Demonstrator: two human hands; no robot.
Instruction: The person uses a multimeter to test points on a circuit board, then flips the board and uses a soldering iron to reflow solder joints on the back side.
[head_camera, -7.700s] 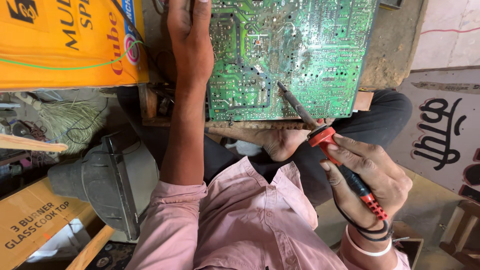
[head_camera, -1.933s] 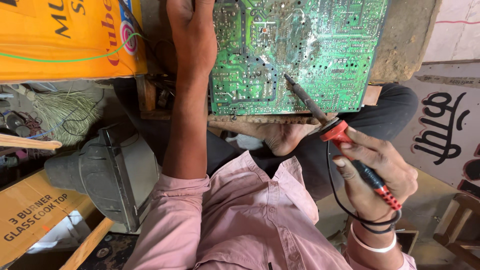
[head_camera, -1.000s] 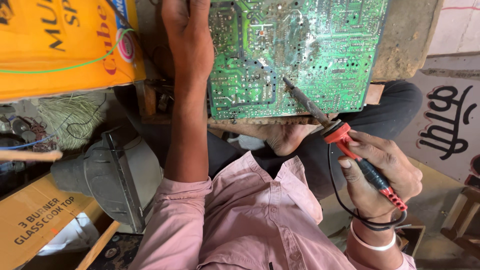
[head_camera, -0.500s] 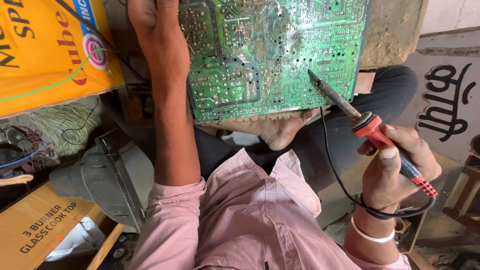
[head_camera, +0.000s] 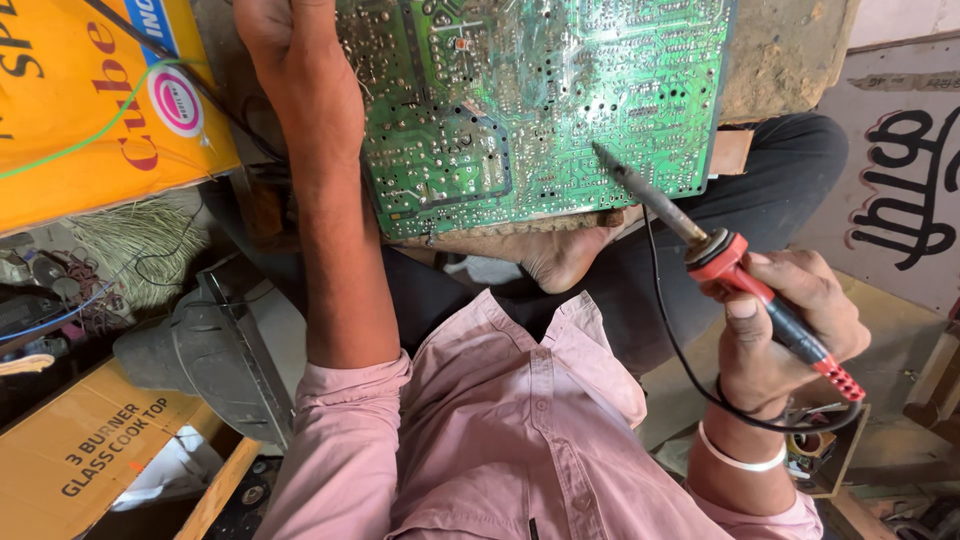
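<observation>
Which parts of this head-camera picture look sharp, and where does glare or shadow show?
Head view: the green circuit board and soldering iron are sharp; daylight leaves pale glare across the board's middle; the right hand is evenly lit; the left edge under the orange box lies in shadow.

Glossy green circuit board (head_camera: 540, 100); red plastic-handled soldering iron (head_camera: 735, 275), dull metal shaft.

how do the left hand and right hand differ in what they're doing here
The left hand reaches far forward, arm outstretched, gripping the left edge of the green circuit board; the right hand sits drawn in close, off the board. The left hand holds the board directly; the right hand is wrapped around a red-handled soldering iron, tip at the board. Both are bare.
</observation>
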